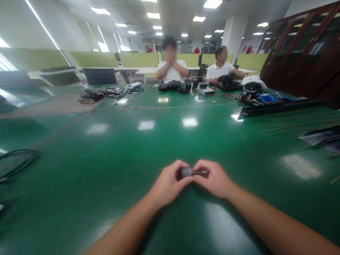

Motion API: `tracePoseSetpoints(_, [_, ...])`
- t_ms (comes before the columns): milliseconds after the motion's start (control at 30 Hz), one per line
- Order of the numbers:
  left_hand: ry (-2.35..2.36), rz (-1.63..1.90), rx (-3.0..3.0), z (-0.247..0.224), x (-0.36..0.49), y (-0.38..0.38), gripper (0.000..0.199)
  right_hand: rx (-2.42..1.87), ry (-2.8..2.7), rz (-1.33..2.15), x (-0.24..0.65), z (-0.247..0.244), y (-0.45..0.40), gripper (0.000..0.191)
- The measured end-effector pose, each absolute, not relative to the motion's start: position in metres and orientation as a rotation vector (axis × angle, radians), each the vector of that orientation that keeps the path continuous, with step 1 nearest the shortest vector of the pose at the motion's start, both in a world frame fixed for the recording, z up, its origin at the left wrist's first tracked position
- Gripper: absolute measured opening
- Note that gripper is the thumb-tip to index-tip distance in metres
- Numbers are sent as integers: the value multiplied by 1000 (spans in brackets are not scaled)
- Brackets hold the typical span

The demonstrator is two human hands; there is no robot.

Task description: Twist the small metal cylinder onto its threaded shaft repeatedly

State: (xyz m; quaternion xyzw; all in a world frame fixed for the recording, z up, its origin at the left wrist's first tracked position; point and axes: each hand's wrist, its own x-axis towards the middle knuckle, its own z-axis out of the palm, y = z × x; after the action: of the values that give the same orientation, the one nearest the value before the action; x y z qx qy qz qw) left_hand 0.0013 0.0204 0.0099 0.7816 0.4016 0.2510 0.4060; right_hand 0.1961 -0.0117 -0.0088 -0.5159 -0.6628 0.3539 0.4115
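Both hands meet in front of me, just over the green table (127, 148), around a small grey cylinder with a thin dark shaft (187, 172). The shaft points to the right. The thumb and fingers of my left hand (170, 182) are curled round the cylinder's left end. At its other side, my right hand (214, 179) pinches near the base of the shaft, whose tip shows inside the curl of the fingers. The fingertips of the two hands almost touch. Blur hides what exact kind of part this is.
Black cable (18, 161) lies coiled at the left. Across the table are a tangle of wires (114, 92), a black power tool (171, 85) and a grey box (205, 90). Thin rods (297, 125) and a long black channel (281, 107) lie right. Two people sit opposite.
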Motion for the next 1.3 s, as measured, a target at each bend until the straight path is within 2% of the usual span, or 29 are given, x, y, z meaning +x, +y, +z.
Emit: tracePoseSetpoints(1300, [1034, 770, 1860, 14, 0, 20, 23, -1360, -1695, 866, 198, -5, -14, 4])
